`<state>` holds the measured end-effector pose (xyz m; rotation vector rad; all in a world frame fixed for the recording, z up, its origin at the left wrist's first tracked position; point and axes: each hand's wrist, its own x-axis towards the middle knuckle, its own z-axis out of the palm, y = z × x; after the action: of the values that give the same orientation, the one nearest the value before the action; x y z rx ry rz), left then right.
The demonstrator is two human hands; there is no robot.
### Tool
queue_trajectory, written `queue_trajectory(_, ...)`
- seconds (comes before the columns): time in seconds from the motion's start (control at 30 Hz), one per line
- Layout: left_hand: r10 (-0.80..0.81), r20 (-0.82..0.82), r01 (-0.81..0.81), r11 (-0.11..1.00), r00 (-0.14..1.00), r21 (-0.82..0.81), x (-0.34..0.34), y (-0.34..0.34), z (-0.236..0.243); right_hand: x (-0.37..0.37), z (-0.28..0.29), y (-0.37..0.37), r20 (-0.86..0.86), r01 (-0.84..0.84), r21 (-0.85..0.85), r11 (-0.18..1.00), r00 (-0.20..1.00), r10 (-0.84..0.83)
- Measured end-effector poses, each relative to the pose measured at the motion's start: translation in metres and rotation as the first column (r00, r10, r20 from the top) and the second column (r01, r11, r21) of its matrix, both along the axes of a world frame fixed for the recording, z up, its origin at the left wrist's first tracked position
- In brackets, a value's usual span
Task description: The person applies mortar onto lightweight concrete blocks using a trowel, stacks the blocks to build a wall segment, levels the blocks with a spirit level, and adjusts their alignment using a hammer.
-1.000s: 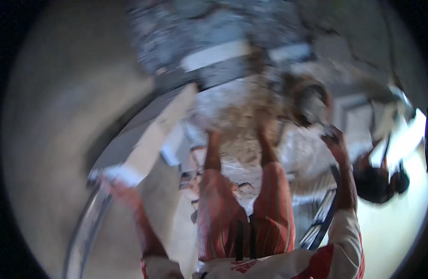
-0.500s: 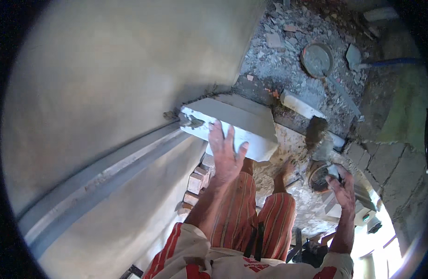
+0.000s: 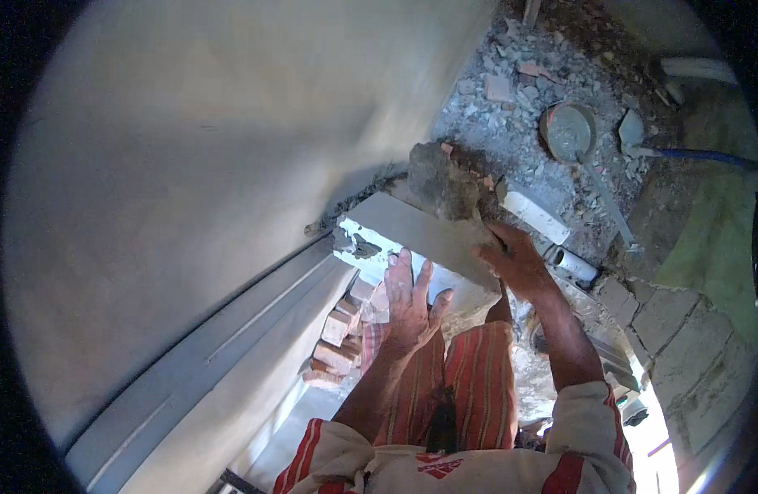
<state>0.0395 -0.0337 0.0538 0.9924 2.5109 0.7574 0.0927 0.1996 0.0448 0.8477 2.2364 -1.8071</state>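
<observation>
A pale building block (image 3: 420,232) lies against the wall, with a smear of grey mortar on its near side close to the wall end. My left hand (image 3: 412,305) rests flat on that near side, fingers stretched out. My right hand (image 3: 519,262) is closed at the block's right end, around what appears to be a trowel handle, mostly hidden by the fingers. The trowel's grey, mortar-coated blade (image 3: 443,183) lies over the far side of the block. Rough mortar runs along the wall joint behind the block.
A plastered wall (image 3: 189,165) rises at left, with a long grey ledge (image 3: 206,354) below. Stacked bricks (image 3: 338,328) stand beneath. Far right are rubble (image 3: 510,103), a round bucket (image 3: 568,136), a blue-handled shovel (image 3: 631,130), a pale long block (image 3: 534,211) and a white pipe (image 3: 576,266).
My right hand has moved left and up from beside a mortar container, bringing the trowel over the block. My left hand stays on the block's near side. The view has shifted slightly.
</observation>
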Motion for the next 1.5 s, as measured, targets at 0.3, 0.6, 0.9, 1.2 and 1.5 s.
queue_trajectory(0.3, 0.034, -0.04, -0.036, 0.999, 0.999, -0.04, 0.004, -0.007, -0.005, -0.028, -0.025, 0.038, 0.085, 0.253, -0.045, 0.966, 0.965, -0.249)
queue_trajectory(0.6, 0.013, -0.063, -0.016, 0.999, 0.998, -0.039, 0.004, -0.003, -0.002, -0.052, -0.032, -0.033, 0.299, -0.082, 0.474, 0.876, 0.951, -0.073)
queue_trajectory(0.9, 0.023, -0.022, -0.024, 0.999, 0.999, -0.048, 0.004, -0.005, 0.002, -0.025, -0.049, 0.017, 0.131, -0.134, 0.326, 0.936, 0.987, 0.095)
queue_trajectory(1.2, 0.037, -0.055, -0.042, 0.996, 0.998, -0.085, 0.001, -0.004, 0.006, -0.046, -0.046, 0.022, 0.051, -0.363, 0.277, 0.89, 0.93, 0.363)
queue_trajectory(1.5, 0.012, -0.067, -0.015, 0.998, 0.998, -0.054, 0.002, -0.002, 0.006, -0.087, -0.064, 0.045, 0.131, -0.446, -0.367, 0.816, 0.844, 0.52)
